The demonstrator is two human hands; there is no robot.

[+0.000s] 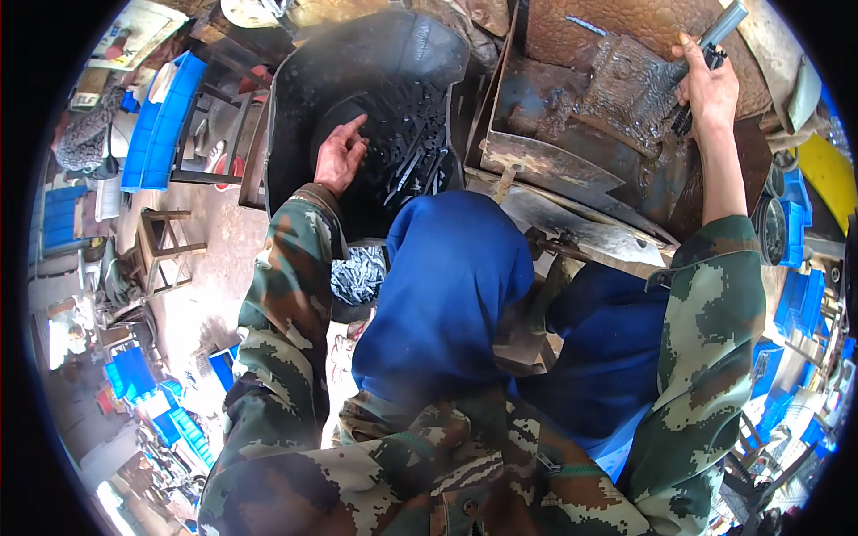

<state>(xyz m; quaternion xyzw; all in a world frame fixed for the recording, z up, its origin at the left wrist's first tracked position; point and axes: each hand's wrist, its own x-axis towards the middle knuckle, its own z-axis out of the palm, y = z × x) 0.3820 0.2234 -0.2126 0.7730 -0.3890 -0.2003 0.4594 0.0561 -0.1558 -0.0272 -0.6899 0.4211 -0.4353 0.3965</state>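
Note:
My left hand [342, 154] is over a large black tub [299, 94], its fingers apart and nothing visible in them. Beside its fingertips, a heap of dark, narrow metal strips [418, 134] covers the tub's bottom. At the upper right, my right hand [711, 92] is closed around a grey bar-like tool [726, 24]. Black, bristly-looking parts show on both sides of that fist; the grip hides how they join the bar. Under and left of this hand lies a rusty metal tray [536, 152] coated with dark, wet-looking grease [626, 89].
Below the tub, a container of shiny small metal pieces [357, 275] stands by my blue-covered knee [460, 286]. A thin light stick [585, 25] lies at the tray's far side. Blue bins [163, 121] and a wooden stool [165, 246] are at the left, more blue bins [792, 234] at the right.

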